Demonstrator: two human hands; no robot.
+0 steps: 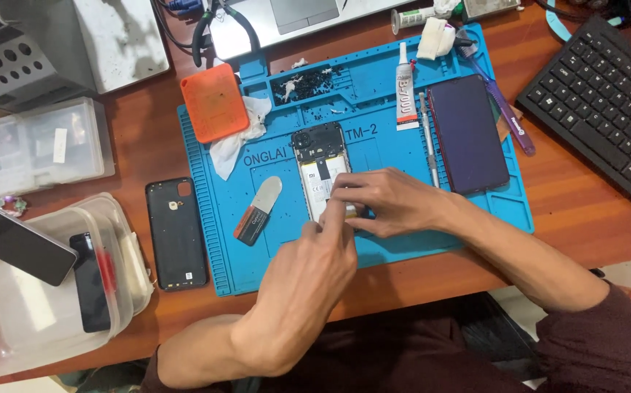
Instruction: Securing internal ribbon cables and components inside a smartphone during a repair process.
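Right now, line by line:

Left hand: the left hand (315,266) comes up from the bottom edge, its fingertips pinched together at the lower end of the opened phone (321,173); what they pinch is hidden, so I cannot tell the grip's content.
Right hand: the right hand (388,200) lies across the phone's lower half, fingers curled down onto it and touching it; whether it grips anything I cannot tell.
Opened phone: back cover off, battery and dark camera end showing, lying upright in the middle of the blue work mat (373,109).
Prying tool: a flat tool with a metal blade and dark handle (258,211) lies tilted on the mat, just left of the phone.
Orange pad: an orange square pad (214,102) sits on the mat's upper left corner, over a white tissue (235,142).
Glue tube: a white tube (405,91) lies beside a dark phone screen (468,135) on the mat's right side.
Back cover: a black phone back (176,233) lies on the wooden table (570,196), left of the mat.
Keyboard: a black keyboard (606,94) sits at far right.
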